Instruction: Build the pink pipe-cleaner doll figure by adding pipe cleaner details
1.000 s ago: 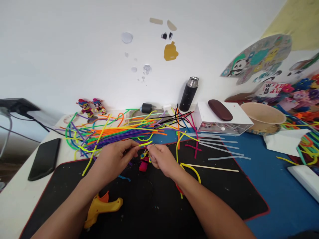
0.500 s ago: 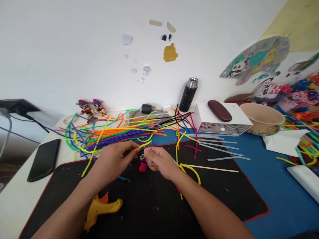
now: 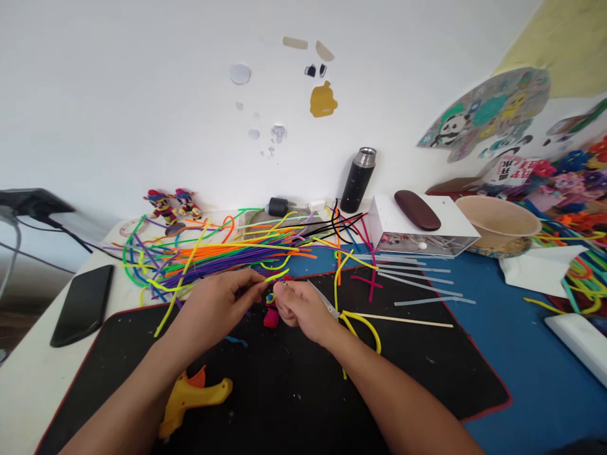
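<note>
My left hand (image 3: 232,297) pinches a short yellow-green pipe cleaner (image 3: 276,276), whose free end points right toward my other hand. My right hand (image 3: 301,306) is closed, thumb against curled fingers, around a small pipe-cleaner figure (image 3: 270,317). Pink, blue and yellow parts of that figure show left of my fingers, with a bit of red above them; the rest is hidden. Scissors with yellow handles (image 3: 372,325) lie partly under my right wrist. Both hands are just above the black mat (image 3: 417,366).
Many coloured pipe cleaners (image 3: 237,253) lie behind my hands. A yellow glue gun (image 3: 196,398) rests by my left forearm, a phone (image 3: 83,306) farther left. Two small figures (image 3: 161,205), a black flask (image 3: 359,180), a white box (image 3: 427,221) and a bowl (image 3: 497,218) line the back.
The yellow-green pipe cleaner has shifted very slightly between my hands. Both hands keep their grip and nearly the same place.
</note>
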`<action>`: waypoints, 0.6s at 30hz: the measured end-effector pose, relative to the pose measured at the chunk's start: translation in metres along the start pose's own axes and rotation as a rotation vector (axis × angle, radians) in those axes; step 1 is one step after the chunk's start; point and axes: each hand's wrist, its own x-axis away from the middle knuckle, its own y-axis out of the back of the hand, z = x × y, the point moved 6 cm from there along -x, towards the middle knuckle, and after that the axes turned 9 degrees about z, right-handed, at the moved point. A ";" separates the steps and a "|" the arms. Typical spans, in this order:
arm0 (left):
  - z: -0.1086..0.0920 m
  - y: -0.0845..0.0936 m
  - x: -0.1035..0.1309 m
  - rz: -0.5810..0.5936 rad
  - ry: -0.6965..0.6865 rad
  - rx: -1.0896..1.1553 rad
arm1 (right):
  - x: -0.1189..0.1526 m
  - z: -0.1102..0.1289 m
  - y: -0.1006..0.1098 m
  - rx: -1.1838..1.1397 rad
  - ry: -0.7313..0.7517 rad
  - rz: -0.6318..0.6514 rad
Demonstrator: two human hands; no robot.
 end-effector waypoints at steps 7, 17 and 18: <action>-0.005 0.002 0.001 -0.006 -0.009 0.020 | 0.000 -0.005 0.003 0.034 -0.049 -0.103; -0.005 0.000 0.002 0.006 -0.010 0.023 | -0.001 -0.009 0.003 0.042 -0.089 -0.186; -0.005 0.000 0.001 0.006 -0.008 0.024 | -0.001 -0.009 0.003 0.038 -0.091 -0.187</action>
